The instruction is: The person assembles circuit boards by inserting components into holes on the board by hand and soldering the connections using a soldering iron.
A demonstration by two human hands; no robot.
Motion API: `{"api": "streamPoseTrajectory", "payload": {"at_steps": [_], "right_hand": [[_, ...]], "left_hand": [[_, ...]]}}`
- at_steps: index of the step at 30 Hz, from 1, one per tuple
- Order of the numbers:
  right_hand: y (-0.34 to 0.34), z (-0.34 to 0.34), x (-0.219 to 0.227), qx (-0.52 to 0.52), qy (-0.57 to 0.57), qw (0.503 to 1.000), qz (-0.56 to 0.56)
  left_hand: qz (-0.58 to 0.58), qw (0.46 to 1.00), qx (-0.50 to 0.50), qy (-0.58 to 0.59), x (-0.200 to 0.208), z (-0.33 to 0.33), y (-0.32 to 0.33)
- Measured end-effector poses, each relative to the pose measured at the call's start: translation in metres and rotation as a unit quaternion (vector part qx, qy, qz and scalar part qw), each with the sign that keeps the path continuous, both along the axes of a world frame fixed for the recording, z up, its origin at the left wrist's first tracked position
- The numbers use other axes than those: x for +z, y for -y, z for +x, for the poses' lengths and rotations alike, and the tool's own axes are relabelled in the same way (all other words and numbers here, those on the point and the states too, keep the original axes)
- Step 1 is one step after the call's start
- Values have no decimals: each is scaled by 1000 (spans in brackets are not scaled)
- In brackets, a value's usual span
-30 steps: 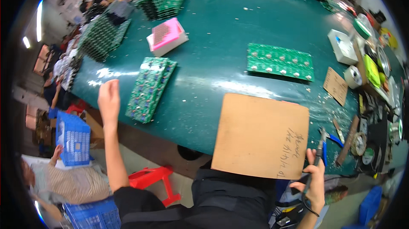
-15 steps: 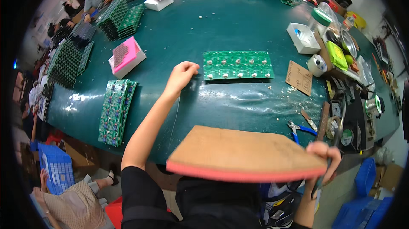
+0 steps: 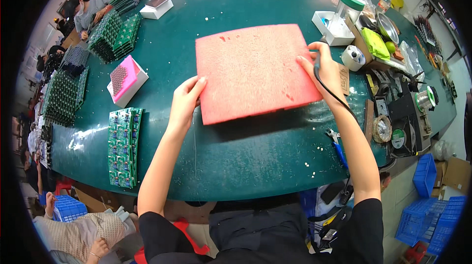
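A flat pink foam board (image 3: 255, 72) lies between my hands over the middle of the green table, its foam face up. My left hand (image 3: 186, 101) closes on its left edge, thumb on top. At the right edge my right hand (image 3: 325, 71) grips it the same way, with a black cord (image 3: 339, 98) running along that wrist. The circuit board panel seen there earlier is hidden beneath the foam. To the left, a stack of green circuit boards (image 3: 123, 146) lies near the front edge.
Left, a white box with pink foam (image 3: 129, 81) holds small parts. Farther left stand stacked circuit boards (image 3: 61, 94), with a co-worker (image 3: 91, 8) behind. Right are a jar (image 3: 349, 6), a tape roll (image 3: 353, 57), blue-handled pliers (image 3: 339, 151) and a solder spool (image 3: 426, 98).
The board has moved from near my body to mid-table, showing pink foam instead of cardboard, and covers the circuit board panel. My left hand now grips its left edge.
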State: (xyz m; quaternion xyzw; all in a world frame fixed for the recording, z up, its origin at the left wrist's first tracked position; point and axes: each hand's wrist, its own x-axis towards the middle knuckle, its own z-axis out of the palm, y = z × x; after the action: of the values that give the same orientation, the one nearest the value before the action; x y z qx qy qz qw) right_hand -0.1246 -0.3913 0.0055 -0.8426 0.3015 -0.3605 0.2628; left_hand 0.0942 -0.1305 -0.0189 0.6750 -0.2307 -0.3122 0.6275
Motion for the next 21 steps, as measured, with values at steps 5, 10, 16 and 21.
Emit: {"api": "streamPoseTrajectory", "payload": {"at_steps": [5,10,16,21], "right_hand": [[27,22,-39,-3,-59,998,26],[39,22,-47,10,-65,997,37],[39,22,-49,16,-59,998,31],[33,20,-45,-3,-79,995,56]], "left_hand": [[52,999,-6,12,-30,23,25],[46,998,-10,-28,-27,24,32],[101,992,-47,-60,-21,33,33],[125,988,-33,-80,-15,27,34]]}}
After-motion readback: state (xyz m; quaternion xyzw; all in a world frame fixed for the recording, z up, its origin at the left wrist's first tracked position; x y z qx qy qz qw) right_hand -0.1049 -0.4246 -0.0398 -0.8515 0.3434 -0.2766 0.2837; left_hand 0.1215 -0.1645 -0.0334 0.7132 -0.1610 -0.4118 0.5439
